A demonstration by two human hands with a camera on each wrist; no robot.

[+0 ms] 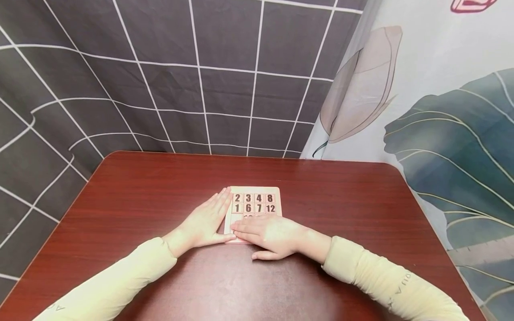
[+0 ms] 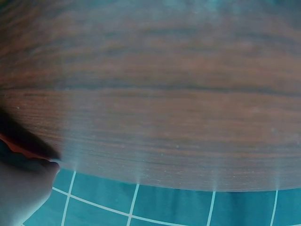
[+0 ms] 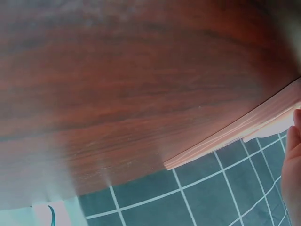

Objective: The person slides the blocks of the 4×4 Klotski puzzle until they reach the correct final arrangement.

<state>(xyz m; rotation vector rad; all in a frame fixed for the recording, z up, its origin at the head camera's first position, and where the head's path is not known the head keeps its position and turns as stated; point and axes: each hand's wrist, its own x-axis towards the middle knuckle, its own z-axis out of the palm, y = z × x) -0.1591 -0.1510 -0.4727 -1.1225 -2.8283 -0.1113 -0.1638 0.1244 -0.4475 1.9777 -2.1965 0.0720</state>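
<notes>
A wooden number slide puzzle (image 1: 257, 191) lies flat on the table, its upper rows reading 2 3 4 8 and 1 6 7 12. Along its left edge my left hand (image 1: 205, 222) rests with straight fingers, the thumb stretched out by the lower left corner. My right hand (image 1: 273, 234) lies across the lower part with fingers extended, hiding most of the lower tiles. In the right wrist view the puzzle's side edge (image 3: 216, 143) and part of the right hand (image 3: 292, 174) show. Only a bit of the left hand (image 2: 23, 193) appears in the left wrist view.
The reddish-brown wooden table (image 1: 341, 196) has rounded far corners. Behind it hangs a dark curtain (image 1: 225, 89) with a white grid. A pale curtain (image 1: 421, 67) with leaf patterns hangs at the right.
</notes>
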